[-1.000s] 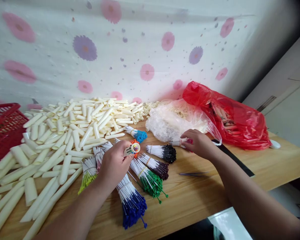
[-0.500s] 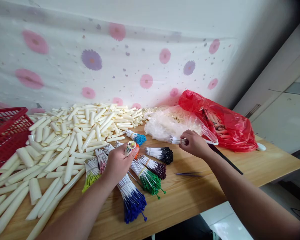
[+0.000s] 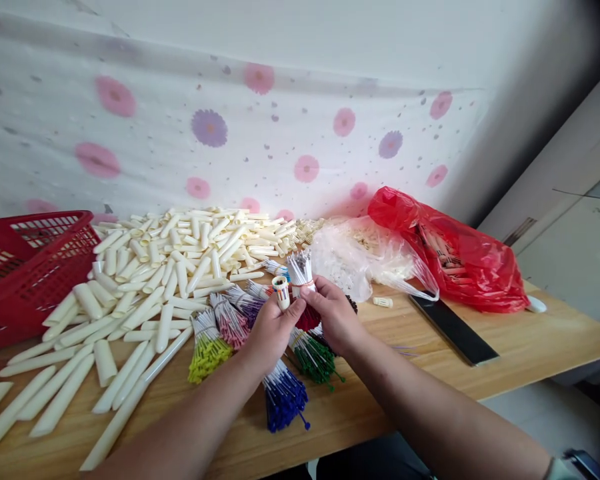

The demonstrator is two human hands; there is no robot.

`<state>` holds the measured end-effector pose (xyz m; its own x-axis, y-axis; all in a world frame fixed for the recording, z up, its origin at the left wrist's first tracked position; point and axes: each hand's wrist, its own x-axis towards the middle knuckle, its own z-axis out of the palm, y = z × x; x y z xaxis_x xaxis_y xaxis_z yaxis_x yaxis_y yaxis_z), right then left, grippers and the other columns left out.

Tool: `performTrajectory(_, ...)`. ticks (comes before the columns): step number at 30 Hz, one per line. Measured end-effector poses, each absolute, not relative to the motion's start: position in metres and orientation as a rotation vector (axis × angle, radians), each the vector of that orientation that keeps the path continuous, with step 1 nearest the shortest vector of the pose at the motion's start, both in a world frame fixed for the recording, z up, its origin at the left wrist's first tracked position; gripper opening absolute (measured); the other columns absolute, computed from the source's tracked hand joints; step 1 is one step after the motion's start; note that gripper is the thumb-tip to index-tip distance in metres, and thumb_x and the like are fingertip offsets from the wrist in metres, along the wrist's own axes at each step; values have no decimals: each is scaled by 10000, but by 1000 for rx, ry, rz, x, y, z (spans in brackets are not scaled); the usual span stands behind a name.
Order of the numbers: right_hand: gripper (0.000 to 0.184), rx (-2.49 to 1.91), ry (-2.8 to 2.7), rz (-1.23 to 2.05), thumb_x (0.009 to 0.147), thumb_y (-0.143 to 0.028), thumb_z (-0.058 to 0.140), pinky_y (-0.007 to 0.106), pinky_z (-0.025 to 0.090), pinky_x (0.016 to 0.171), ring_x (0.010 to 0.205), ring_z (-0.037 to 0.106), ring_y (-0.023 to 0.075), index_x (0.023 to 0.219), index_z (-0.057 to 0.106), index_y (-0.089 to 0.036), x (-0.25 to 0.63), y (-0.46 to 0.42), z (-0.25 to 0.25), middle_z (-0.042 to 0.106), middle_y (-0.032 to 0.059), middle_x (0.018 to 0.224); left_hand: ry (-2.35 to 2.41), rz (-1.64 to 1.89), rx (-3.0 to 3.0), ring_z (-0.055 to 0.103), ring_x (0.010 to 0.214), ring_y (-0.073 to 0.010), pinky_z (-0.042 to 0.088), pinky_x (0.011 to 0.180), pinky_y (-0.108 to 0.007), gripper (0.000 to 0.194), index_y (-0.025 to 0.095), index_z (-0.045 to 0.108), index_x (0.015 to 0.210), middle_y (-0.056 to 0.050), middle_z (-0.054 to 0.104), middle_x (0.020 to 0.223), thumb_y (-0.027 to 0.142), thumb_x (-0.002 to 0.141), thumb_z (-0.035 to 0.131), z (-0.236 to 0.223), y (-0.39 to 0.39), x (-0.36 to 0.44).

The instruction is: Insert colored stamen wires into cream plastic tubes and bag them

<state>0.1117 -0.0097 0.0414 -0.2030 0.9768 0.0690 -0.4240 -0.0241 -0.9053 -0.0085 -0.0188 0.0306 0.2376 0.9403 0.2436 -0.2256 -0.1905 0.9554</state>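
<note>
My left hand [image 3: 271, 332] is closed on a short white multicolour pen barrel piece [image 3: 281, 293], its open end up and coloured strips in its slots. Close beside it, my right hand [image 3: 336, 319] grips a rubber-banded bundle of white pen refills [image 3: 300, 268], held upright with dark red ends below. Beneath and around my hands lie more refill bundles: yellow-green [image 3: 209, 353], pink [image 3: 230, 320], purple [image 3: 250, 305], light blue [image 3: 277, 269], green [image 3: 316, 360] and dark blue [image 3: 285, 397]. Other bundles are partly hidden behind my right hand.
White pen tubes [image 3: 180, 267] are heaped across the left of the wooden table [image 3: 370, 393], beside a red basket [image 3: 35, 280]. To the right are a clear plastic bag [image 3: 345, 250], a red bag [image 3: 480, 273], a black flat slab [image 3: 455, 330] and a small white piece [image 3: 383, 302].
My right hand has carried the dark red bundle leftward from near the clear bag to beside my left hand, turning it upright. The view has shifted slightly; the black slab is now uncovered.
</note>
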Motion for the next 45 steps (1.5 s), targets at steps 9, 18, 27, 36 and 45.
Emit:
performTrajectory(9, 322, -715, -874, 1710, 595, -312, 803, 228, 469, 549, 558, 589, 109, 799, 613, -151, 113, 3, 52, 653, -1, 661, 842, 1055, 1166, 631, 816, -182, 478, 811, -300, 316, 132, 663, 911, -36, 695, 822, 402, 749, 686, 27, -13, -16)
performTrajectory(18, 400, -694, -757, 1642, 504, -277, 850, 285, 520, 574, 545, 595, 123, 766, 564, -177, 114, 18, 59, 664, -7, 661, 859, 980, 1025, 563, 581, -122, 461, 588, -240, 344, 118, 649, 814, -11, 639, 658, 412, 670, 754, 29, -18, -12)
performTrajectory(27, 485, -737, -859, 1585, 641, -359, 756, 268, 510, 514, 584, 616, 135, 1029, 487, -248, 114, 22, 55, 641, -25, 770, 789, 948, 915, 596, 558, -142, 413, 481, -209, 523, 94, 672, 872, -46, 663, 652, 493, 560, 804, 28, -22, -3)
performTrajectory(36, 327, -968, -1546, 1515, 722, -260, 617, 233, 482, 491, 498, 557, 88, 988, 429, -238, 174, 65, 74, 622, -41, 741, 989, 957, 878, 690, 752, -190, 540, 562, -246, 466, 123, 607, 1112, -150, 693, 1011, 396, 747, 703, 36, -18, -12)
performTrajectory(45, 199, -1499, -2707, 967, 579, -74, 630, 260, 444, 558, 544, 536, 123, 730, 598, -198, 216, 127, 53, 623, -8, 661, 1054, 999, 908, 684, 734, -167, 538, 572, -235, 410, 100, 620, 1050, -155, 700, 1001, 393, 768, 680, 37, -11, -16)
